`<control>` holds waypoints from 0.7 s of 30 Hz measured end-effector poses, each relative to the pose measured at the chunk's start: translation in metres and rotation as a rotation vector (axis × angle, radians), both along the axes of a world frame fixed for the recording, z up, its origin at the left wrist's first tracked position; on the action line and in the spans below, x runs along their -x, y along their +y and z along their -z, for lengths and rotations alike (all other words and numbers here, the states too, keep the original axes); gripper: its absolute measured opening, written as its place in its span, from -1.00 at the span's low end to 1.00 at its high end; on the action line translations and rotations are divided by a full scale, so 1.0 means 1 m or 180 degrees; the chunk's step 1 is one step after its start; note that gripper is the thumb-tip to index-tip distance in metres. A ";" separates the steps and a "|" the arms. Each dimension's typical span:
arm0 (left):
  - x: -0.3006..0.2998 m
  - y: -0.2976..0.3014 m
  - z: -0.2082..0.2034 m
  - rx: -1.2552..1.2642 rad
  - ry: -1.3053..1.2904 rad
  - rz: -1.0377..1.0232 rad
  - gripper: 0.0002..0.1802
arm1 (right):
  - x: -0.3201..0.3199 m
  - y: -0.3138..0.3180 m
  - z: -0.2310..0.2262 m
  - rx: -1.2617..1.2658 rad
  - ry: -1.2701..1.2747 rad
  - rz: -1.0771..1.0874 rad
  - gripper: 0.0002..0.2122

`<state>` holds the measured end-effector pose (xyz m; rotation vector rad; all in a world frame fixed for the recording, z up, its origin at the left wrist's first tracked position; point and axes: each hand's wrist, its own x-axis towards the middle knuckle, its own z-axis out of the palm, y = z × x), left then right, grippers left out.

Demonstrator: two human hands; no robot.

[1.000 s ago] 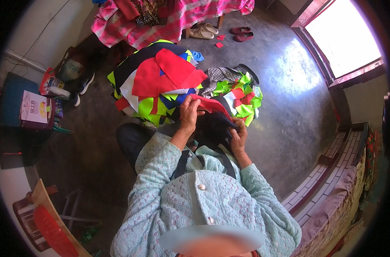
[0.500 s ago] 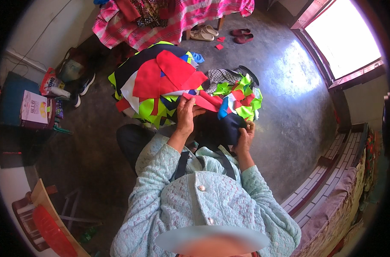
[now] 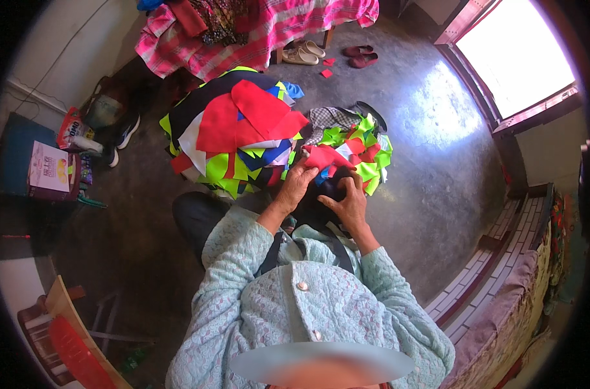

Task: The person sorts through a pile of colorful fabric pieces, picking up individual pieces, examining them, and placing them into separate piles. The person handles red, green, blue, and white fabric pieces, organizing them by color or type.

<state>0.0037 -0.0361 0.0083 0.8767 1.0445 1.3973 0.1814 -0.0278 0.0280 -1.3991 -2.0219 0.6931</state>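
Observation:
In front of my body, my left hand pinches a red cloth piece. Beside it, my right hand curls its thumb and fingers round a dark navy cloth piece. A bit of blue cloth shows between the two hands. Just beyond them is a smaller heap of cut scraps, with neon-green pieces and a checked black-and-white cloth. A larger heap to the left carries big red pieces on top. My fingertips are partly hidden by the cloth.
At the back stands a table under a pink checked cloth, with beige shoes and dark red shoes near it. Small red scraps lie on the floor. A box stands left; a wooden chair is lower left.
My hands have come closer together. The red piece has turned and shifted right over the small heap. The navy cloth, hanging from my right hand before, is now bunched between my hands.

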 end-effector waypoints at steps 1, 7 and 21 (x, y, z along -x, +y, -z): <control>-0.001 -0.003 -0.007 0.0134 0.0135 0.0122 -0.64 | 0.004 0.002 -0.002 0.0035 -0.0089 0.0032 -0.48; 0.000 -0.007 -0.008 0.0175 -0.0448 0.0090 -0.67 | 0.010 0.007 0.021 -0.0522 -0.0300 0.0046 -0.66; 0.025 -0.007 -0.006 0.0151 -0.1504 -0.0659 -0.61 | -0.012 -0.005 0.043 -0.0581 0.0725 -0.0150 -0.78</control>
